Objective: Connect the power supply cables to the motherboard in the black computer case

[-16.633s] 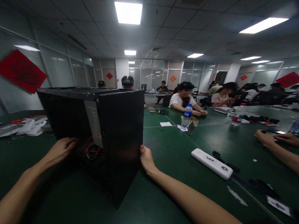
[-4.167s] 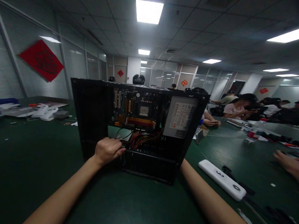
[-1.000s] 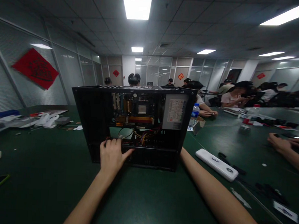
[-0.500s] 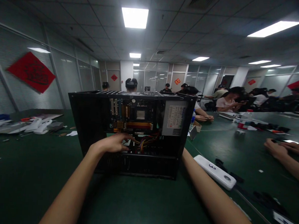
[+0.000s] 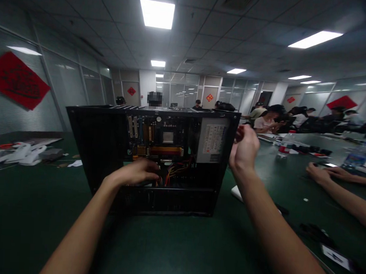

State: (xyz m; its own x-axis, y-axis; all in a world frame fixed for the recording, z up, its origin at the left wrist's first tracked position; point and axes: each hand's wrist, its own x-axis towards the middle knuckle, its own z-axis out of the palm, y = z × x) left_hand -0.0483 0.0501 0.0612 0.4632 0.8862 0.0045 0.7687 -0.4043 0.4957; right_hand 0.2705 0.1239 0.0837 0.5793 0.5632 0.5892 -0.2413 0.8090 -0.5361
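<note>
Far left of the case [image 5: 184, 191], a red sign [image 5: 18, 80] on the glass wall. Below the sign, left of the case, a loose heap of white papers [image 5: 28, 153]; a grey box [image 5: 50, 154] beside it, then a white scrap [image 5: 75, 163] nearer the case.

Case stands upright on the green table [image 5: 165, 246], side off, interior facing the wearer. Left hand [image 5: 135, 172] reaches into its lower middle, fingers bent, beside the cables [image 5: 170, 175]; cannot tell whether the fingertips are clamped on any of them. Above that hand, inside the case, the circuit board [image 5: 158, 131]. In the case's upper right corner, the power supply [image 5: 212, 139], silver, labelled.

Right hand [image 5: 245, 150] raised just beside the case's right edge, fingers curled inward; contact with the case, or a hold on anything, cannot tell.

Right of the case, low, a white block [image 5: 237, 194], mostly hidden by the right forearm. Farther right and beyond, a red-capped bottle [image 5: 286, 145], upright. Well right of the case, another person's hands [image 5: 317, 172] with a lit screen; nearer the wearer, a white card [image 5: 336, 256] marked 4.
</note>
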